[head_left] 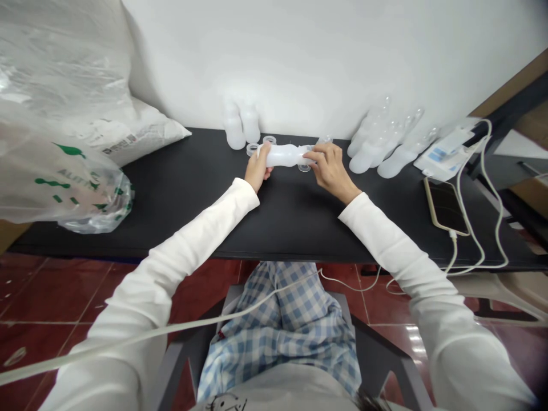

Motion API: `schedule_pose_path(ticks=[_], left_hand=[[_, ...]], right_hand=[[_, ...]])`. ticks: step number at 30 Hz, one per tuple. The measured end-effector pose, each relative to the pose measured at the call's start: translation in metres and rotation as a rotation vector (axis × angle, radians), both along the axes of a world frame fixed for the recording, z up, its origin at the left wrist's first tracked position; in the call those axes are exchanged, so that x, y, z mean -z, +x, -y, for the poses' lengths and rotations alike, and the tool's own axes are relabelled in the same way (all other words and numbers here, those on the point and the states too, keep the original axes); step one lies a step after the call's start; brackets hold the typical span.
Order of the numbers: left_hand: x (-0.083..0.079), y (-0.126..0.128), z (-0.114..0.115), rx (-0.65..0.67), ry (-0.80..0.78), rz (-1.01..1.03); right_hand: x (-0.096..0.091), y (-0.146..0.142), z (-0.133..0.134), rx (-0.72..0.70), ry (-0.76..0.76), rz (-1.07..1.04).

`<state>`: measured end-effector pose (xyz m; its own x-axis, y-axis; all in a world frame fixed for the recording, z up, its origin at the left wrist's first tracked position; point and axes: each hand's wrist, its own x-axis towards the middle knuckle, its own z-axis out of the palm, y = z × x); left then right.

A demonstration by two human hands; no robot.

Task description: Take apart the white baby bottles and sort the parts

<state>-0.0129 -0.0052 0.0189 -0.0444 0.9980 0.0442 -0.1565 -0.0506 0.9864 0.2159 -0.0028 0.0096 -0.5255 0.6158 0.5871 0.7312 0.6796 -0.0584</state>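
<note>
A white plastic bottle [286,155] lies on its side across the far middle of the black table [180,194]. My left hand [258,169] is closed around its left end. My right hand [329,166] is closed on its right end, near the neck. Small clear ring-shaped caps [269,140] lie around the bottle, one just under it [304,168]. Both arms wear white sleeves.
Two upright white bottles [241,125] stand against the wall. Several clear bottles [385,148] lie in a row at the right. A phone [445,205] with a white cable [471,228] and a white box [445,154] sit far right. Plastic bags [64,154] fill the left.
</note>
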Motion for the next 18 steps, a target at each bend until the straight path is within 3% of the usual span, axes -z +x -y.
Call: schedule_pose_path(ticks=[8, 12, 18], left_hand=[[0.0019, -0.0019, -0.001, -0.008, 0.01, 0.008], [0.0012, -0.0014, 0.0001, -0.005, 0.009, -0.01], [0.0009, -0.0013, 0.0003, -0.006, -0.006, -0.001]], right_hand=[[-0.0046, -0.0011, 0.0043, 0.008, -0.024, -0.055], [-0.007, -0.0034, 0.0079, 0.086, -0.045, -0.109], [-0.0083, 0.0003, 0.0056, 0.139, -0.174, -0.136]])
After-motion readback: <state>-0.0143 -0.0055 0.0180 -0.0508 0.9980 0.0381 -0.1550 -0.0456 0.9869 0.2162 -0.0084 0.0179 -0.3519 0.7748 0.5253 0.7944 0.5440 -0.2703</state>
